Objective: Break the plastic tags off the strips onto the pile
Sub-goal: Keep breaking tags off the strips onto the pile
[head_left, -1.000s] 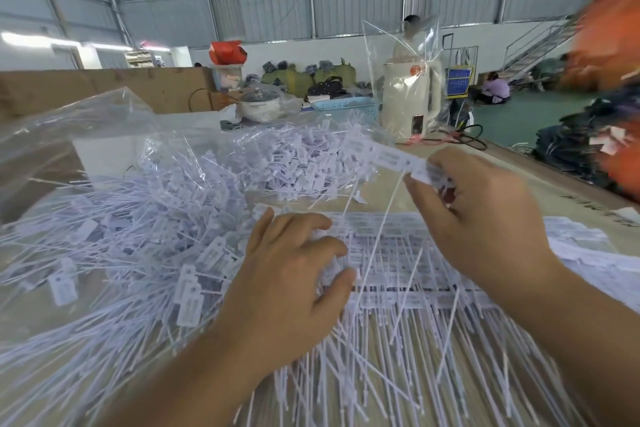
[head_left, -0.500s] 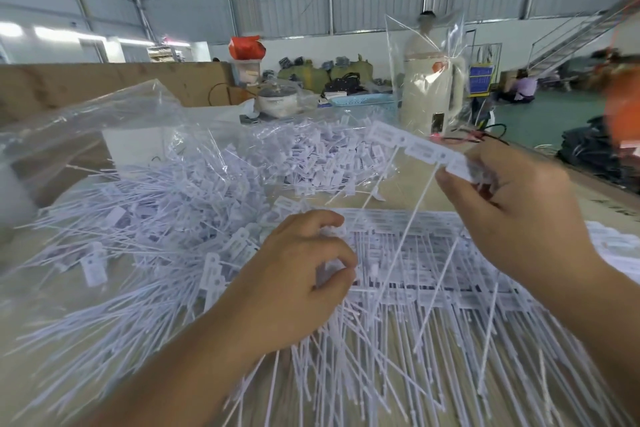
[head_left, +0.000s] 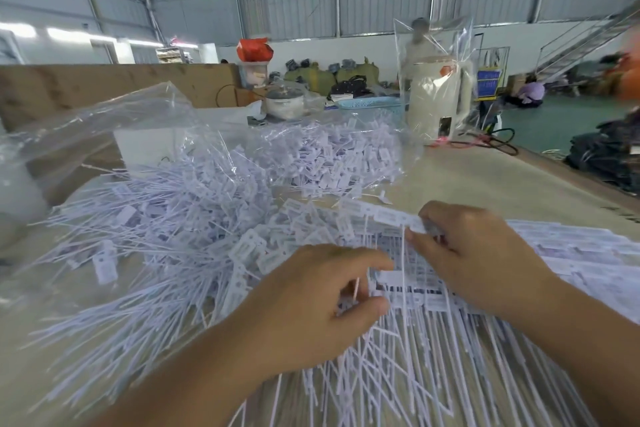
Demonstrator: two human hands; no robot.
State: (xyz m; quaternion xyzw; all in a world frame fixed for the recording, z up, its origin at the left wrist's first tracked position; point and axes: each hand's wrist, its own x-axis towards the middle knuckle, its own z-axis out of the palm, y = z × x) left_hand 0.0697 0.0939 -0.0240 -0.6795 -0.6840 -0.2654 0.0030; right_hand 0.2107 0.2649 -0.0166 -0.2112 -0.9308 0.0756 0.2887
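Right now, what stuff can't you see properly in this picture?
In the head view:
- Print on the tags in the pile: too small and blurred.
- The end of the strip inside the right hand: covered by its fingers.
- What the left hand pinches: partly hidden by its fingers.
- The kettle: veiled by its clear bag.
- The orange thing at the right edge: cut off, blurred.
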